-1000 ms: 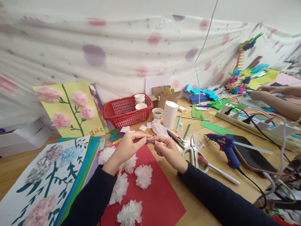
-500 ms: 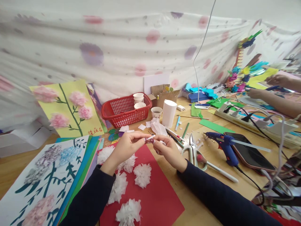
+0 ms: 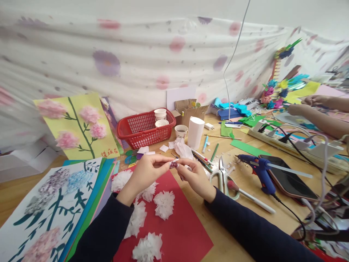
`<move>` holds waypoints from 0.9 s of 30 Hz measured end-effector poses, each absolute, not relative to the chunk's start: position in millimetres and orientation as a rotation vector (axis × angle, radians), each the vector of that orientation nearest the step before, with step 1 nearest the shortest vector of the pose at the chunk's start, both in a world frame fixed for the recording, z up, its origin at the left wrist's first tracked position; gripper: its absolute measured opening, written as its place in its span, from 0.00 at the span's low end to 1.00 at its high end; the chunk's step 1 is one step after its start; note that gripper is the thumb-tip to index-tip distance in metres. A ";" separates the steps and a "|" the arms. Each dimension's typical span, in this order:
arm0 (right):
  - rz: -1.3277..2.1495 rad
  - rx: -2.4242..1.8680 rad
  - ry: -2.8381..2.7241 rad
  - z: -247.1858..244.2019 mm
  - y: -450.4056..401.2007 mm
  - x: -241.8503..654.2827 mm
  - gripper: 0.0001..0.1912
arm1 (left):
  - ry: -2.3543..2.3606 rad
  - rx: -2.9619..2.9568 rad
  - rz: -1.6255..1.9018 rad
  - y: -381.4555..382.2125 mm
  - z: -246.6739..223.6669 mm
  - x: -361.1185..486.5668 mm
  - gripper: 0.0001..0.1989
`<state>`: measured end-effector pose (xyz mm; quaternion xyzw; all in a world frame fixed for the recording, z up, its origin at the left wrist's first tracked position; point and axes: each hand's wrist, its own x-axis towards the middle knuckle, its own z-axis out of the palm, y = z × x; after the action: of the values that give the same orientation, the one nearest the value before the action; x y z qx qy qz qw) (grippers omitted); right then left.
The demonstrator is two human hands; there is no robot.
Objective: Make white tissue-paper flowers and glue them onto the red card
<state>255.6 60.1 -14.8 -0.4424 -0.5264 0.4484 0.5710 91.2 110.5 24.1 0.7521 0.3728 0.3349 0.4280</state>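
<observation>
Two hands meet over the red sheet (image 3: 188,225), and between their fingertips we see a small white piece (image 3: 175,160), mostly covered by the fingers. The left hand (image 3: 151,172) pinches it between thumb and forefinger; the right hand (image 3: 196,178) pinches it too, its thumb close against the left one. Another bit of white shows among the right fingers, but we cannot tell whether it belongs to the same piece.

We take it for thin paper or tissue: very light, soft, with little stiffness of its own, and easily torn or creased by a hard pull. It should not be slippery in dry fingers, though so small a piece leaves little to hold. We would take it by its edges with the fingertips alone, pressing gently and keeping the palms away.

The ruffled white flower (image 3: 164,205) on the red sheet, below the hands, looks just as delicate; we would lift it from underneath, near its middle, since squeezing the frills would likely flatten them. The crumpled white tissue (image 3: 183,148) on the tabletop (image 3: 215,225), beyond the hands, looks equally limp.
</observation>
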 end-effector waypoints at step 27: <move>0.981 -1.048 -1.386 -15.8 58.3 255.6 0.14 | 0.958 1.998 0.747 109.4 30.2 85.3 0.09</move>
<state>255.6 58.3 -15.8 -0.4415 -0.5835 0.4130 0.5423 85.3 109.4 30.2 0.7865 0.3772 0.2941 0.3908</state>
